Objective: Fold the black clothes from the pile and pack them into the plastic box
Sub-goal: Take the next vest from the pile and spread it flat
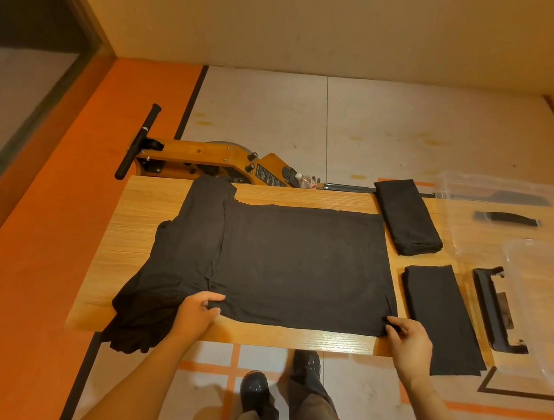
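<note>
**Both hands pinching the near edge of the spread black garment**

You are standing at the long wooden table (138, 230) with a black cloth garment (300, 266) laid flat across its middle. Your left hand (196, 313) pinches the near edge of that garment at its left corner, thumb on top and fingers curled beneath the hem. Your right hand (408, 344) pinches the near right corner in the same way, fingers closed on the fabric, thumb along the edge.

To the left of the flat garment, partly under it, lies the loose pile of black clothes (168, 267); it is crumpled and hangs over the near left edge of the table.

To the right of the garment you have two folded black pieces, apart from each other: one thick folded bundle (406, 219) near the far edge, and one flatter folded strip (441, 320) nearer you, its end reaching past the near edge.

Farther right sits the clear plastic box (546, 320) with a black latch handle (499, 312) on the side facing the folded strip. Its clear plastic lid (505, 211) lies behind it at the far right corner.

Beyond the table, on the floor, stands an orange wooden machine with a black bar handle (202, 162).
</note>
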A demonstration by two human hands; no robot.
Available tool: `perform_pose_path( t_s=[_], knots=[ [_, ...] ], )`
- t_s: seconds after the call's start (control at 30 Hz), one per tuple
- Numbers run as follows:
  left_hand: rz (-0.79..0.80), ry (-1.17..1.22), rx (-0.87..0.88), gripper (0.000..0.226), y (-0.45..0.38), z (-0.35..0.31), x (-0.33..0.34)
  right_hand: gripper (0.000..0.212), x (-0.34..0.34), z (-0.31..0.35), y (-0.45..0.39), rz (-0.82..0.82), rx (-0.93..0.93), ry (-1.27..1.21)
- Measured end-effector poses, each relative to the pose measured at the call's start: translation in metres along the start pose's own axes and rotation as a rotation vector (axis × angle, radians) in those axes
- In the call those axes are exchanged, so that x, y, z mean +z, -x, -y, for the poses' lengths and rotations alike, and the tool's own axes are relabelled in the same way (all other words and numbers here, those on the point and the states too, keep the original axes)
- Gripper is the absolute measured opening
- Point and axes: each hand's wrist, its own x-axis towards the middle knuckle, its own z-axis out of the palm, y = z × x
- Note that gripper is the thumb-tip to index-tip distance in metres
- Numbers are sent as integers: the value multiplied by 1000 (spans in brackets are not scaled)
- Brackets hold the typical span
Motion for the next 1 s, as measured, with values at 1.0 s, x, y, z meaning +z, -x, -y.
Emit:
perform_pose_path(
  t_s=[1.0],
  knots=[
    [-130,123,-127,41,-137,-89,-32,39,19,86,-160,129,10,-123]
  ],
)
